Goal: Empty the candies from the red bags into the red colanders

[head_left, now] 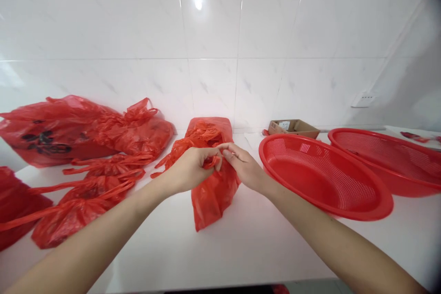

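White table (262, 248), red plastic bags (141, 133), red baskets (310, 174) — apparently a cardboard box (303, 128).
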Demonstrator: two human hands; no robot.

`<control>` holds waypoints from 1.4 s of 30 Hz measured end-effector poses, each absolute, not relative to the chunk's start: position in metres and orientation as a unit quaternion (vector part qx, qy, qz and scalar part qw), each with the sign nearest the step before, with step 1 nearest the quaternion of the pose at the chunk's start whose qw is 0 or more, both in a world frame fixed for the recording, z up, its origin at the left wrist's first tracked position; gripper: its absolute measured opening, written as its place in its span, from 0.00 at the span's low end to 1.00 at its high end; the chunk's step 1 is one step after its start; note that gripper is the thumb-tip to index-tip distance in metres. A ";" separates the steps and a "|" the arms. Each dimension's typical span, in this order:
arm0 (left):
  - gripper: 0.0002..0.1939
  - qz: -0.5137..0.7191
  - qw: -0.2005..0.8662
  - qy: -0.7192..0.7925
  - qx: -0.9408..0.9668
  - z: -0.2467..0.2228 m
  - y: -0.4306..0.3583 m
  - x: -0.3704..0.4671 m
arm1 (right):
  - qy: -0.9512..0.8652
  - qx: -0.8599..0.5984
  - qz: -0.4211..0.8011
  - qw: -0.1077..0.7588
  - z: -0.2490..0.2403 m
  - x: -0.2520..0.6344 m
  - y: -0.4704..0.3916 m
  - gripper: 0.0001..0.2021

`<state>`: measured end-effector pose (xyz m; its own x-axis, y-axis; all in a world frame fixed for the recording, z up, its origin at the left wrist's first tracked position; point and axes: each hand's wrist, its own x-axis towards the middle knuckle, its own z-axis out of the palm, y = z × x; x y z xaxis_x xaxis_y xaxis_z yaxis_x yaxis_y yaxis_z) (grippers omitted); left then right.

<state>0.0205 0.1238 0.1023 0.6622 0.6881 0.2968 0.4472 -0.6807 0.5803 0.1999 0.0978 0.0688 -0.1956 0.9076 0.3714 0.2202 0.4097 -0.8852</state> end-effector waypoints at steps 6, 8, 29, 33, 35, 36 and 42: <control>0.11 0.383 0.053 0.299 0.872 0.081 0.122 0.017 | -0.679 -0.357 0.471 0.435 0.053 0.196 0.100 0.10; 0.12 0.367 0.076 0.311 0.873 0.080 0.118 0.014 | -0.693 -0.356 0.476 0.408 0.058 0.198 0.096 0.10; 0.23 0.205 0.250 0.470 0.821 -0.001 0.156 -0.052 | -0.667 -0.624 0.233 0.334 -0.021 0.194 0.079 0.14; 0.17 0.182 0.197 0.440 0.857 -0.018 0.165 -0.019 | -0.694 -0.622 0.227 0.281 -0.036 0.181 0.085 0.09; 0.16 0.166 0.177 0.458 0.855 -0.027 0.169 -0.011 | -0.690 -0.610 0.251 0.298 -0.042 0.186 0.088 0.06; 0.15 0.156 0.164 0.467 0.855 -0.031 0.171 -0.010 | -0.686 -0.604 0.263 0.311 -0.044 0.191 0.089 0.05; 0.19 0.077 0.107 0.503 0.854 -0.040 0.175 -0.023 | -0.670 -0.570 0.327 0.345 -0.052 0.222 0.088 0.04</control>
<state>-0.0232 0.1747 -0.0399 0.4811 0.8763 0.0237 0.8434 -0.4701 0.2602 0.2216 0.0880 -0.0521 -0.1118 0.9897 0.0898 0.5386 0.1362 -0.8315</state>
